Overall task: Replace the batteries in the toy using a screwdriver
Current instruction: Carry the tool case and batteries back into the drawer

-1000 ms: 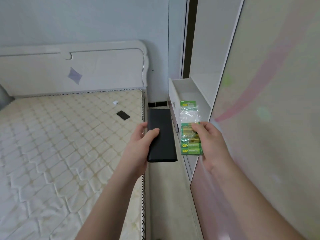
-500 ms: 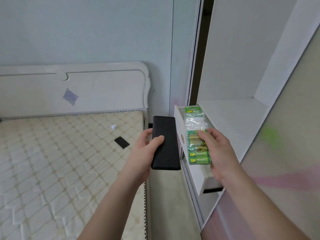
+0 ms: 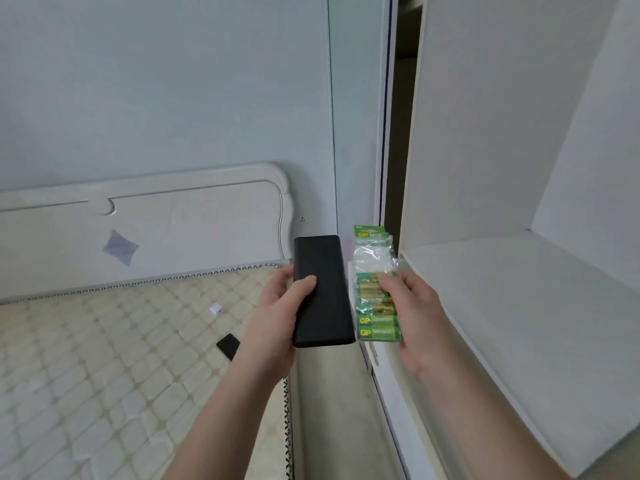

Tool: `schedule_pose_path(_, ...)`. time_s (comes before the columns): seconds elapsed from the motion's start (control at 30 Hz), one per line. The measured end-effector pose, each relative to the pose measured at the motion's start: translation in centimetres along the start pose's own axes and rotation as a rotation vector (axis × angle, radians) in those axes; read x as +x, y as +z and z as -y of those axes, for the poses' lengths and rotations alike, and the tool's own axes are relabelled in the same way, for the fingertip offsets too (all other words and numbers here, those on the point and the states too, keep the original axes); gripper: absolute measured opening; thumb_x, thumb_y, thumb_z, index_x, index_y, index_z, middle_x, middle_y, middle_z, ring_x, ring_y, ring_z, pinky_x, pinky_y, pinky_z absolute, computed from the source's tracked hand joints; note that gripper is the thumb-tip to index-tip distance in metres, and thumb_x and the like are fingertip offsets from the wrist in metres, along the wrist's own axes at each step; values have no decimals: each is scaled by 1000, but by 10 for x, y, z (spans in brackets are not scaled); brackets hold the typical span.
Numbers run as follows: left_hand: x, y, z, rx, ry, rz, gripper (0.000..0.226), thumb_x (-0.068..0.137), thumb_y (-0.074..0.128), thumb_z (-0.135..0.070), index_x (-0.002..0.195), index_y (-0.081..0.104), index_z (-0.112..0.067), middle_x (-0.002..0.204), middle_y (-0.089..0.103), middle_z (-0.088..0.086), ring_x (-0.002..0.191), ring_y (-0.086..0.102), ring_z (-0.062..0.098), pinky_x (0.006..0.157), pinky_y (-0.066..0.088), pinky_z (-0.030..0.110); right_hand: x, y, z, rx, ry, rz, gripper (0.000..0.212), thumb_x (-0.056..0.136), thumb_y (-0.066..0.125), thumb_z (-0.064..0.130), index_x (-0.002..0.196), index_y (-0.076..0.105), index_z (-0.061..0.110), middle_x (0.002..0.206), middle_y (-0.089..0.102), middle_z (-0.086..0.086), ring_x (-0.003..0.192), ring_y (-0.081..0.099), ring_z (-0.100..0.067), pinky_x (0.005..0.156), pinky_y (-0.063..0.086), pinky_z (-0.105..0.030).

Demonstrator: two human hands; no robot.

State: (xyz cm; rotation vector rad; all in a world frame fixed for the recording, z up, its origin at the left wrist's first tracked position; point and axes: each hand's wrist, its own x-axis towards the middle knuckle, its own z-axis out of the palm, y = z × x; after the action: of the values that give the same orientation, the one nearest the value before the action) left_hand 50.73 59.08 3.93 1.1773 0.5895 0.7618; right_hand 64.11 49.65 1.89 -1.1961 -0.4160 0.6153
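Hands meet at chest height between a bed and a white cupboard. The left hand (image 3: 277, 317) grips a flat black rectangular case (image 3: 322, 291), thumb laid across its face and fingers curled behind its far edge; no writing can be read on it. Just to the right of it, nearly touching, the right hand (image 3: 420, 317) pinches a green and clear plastic pack of batteries (image 3: 375, 289), thumb on the front and fingers behind. The pack carries "GP" in yellow on its green header card at the top and again twice on the green battery labels at the bottom; the smaller print is too blurred to read. Its clear upper part looks crumpled. Below and left of the left hand, on the cream quilted mattress (image 3: 104, 358), lie a small flat black rectangular piece (image 3: 228, 345) and, beyond it, a small white object (image 3: 215, 309). Right of the right hand runs the white cupboard shelf (image 3: 519, 306).
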Motion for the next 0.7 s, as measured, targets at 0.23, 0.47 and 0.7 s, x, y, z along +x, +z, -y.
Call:
schedule_pose_path(0.23,99,3,2,-4,-26,63,23,94,55,-17,115,61,-12,100,72,8,83,68,16,61,54,27,76,6,-2,-4,-23,-89,9,91,60,15,83,60,11,76,65,-6,68,64,-19,55,51,-27)
schedule_pose_path(0.47,216,17,22,13,-90,292,26,94,55,-16,120,59,-12,100,71,8,81,69,13,58,53,22,161,11,-13,-71,-60,-263,12,93,59,18,83,58,11,73,67,-4,67,67,-19,62,52,-33)
schedule_pose_path(0.7,303,45,37,32,-199,530,30,91,59,-24,121,58,-19,104,70,12,85,71,18,62,54,28,209,-4,-7,-91,-96,-464,12,94,58,19,87,56,10,76,67,-4,66,68,-15,54,51,-26)
